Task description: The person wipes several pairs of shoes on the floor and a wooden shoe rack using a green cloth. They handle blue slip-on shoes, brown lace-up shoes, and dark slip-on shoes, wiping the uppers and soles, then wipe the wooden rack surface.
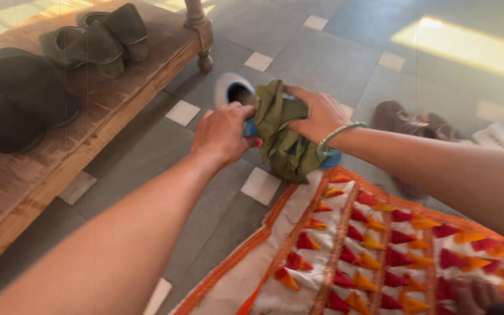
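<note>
Blue and white shoe (235,92): held above the grey tiled floor (333,64), centre of view, opening turned toward the camera, toe part blurred. Olive-green cloth (284,137): bunched and draped over the shoe's right part, loose folds hanging below it.

Left hand (224,133): closed around the shoe's near-left side, fingers curled over the edge, red-painted thumbnail visible. Right hand (321,114): closed on the cloth, pressing it against the shoe from the right. Green bangle (338,133) around the right wrist.

Just near and right of the shoe: embroidered fabric (380,245), white ground with orange border and rows of red, orange and yellow triangles, spread across the near-right part of the view. Whether it lies on the floor or over the lap: cannot tell.

Far right, on the floor: brown shoes (415,123), partly hidden behind the right forearm.

Left: low wooden bench (118,99) with a turned leg at its far end. On the tabletop: pair of dark olive slip-on shoes (97,41) at the far end; dark rounded footwear (21,93) at the nearer end, well apart from the hands.

Floor: grey slabs with small white square insets; sunlit patch at far right.
</note>
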